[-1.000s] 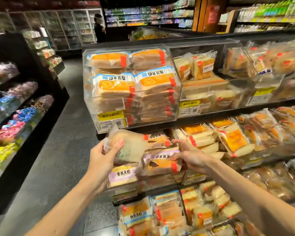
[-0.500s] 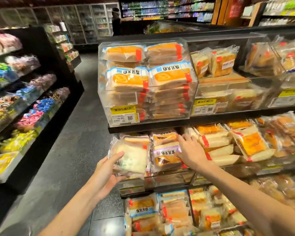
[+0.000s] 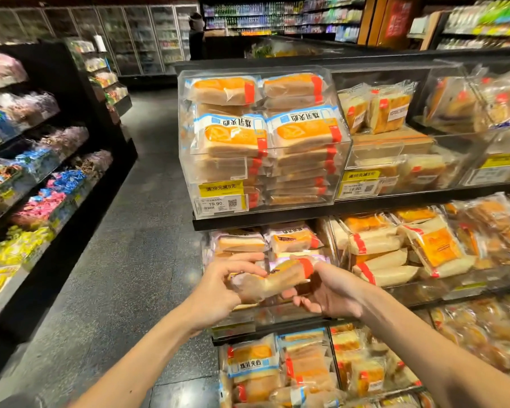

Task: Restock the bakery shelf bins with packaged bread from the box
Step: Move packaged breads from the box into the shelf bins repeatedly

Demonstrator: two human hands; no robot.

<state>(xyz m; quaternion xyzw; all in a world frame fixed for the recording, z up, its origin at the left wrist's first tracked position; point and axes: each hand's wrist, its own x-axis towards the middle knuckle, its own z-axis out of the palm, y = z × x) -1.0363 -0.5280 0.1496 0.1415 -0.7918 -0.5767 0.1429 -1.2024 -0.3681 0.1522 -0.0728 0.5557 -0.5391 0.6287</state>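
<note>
A packaged bread (image 3: 273, 279) in clear wrap with a red end band is held between both hands in front of the middle-shelf bin (image 3: 242, 320). My left hand (image 3: 218, 290) grips its left end with curled fingers. My right hand (image 3: 330, 293) holds its right end, fingers curled beneath. The package is blurred. Behind it in the bin lie similar purple-labelled packs (image 3: 292, 240). No box is in view.
A clear top bin (image 3: 186, 160) is stacked with orange-labelled bread. More bread bins (image 3: 409, 248) run to the right and on the lower shelf (image 3: 277, 369). A dark candy shelf (image 3: 42, 187) lines the aisle's left side. A person (image 3: 196, 33) stands far back.
Both hands have come together on one pack in front of the middle bin. The left hand's pale pack is no longer in it. The view shifted left.
</note>
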